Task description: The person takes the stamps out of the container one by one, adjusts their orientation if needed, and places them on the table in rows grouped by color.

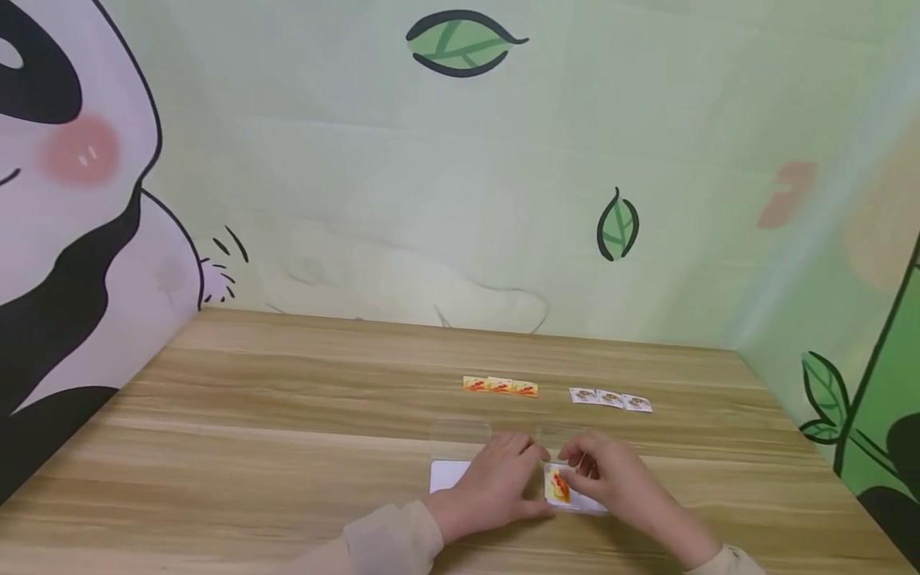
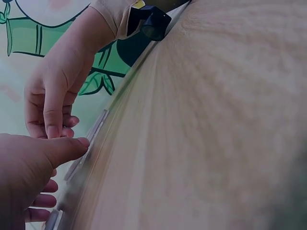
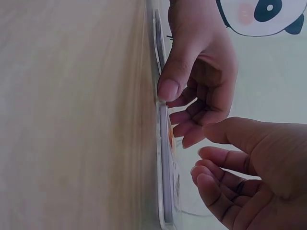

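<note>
In the head view, two clear plastic cases with white inserts lie side by side near the front of the table. My left hand [image 1: 496, 483] covers part of the left case [image 1: 447, 473] and grips the left end of the right case [image 3: 166, 191], thumb at its front edge and fingers at the back. A small orange picture card [image 1: 557, 485] lies on the right case's white insert. My right hand [image 1: 621, 483] hovers over that case, its thumb beside the card in the head view. The right wrist view shows its fingers [image 3: 225, 184] loosely bent, thumb apart, holding nothing visible.
Behind the cases lies a row of three orange picture cards [image 1: 500, 386]. To its right is a row of three white picture cards [image 1: 611, 398]. The wooden table [image 1: 251, 447] meets a wall hanging [image 1: 345, 160] printed with a panda and leaves.
</note>
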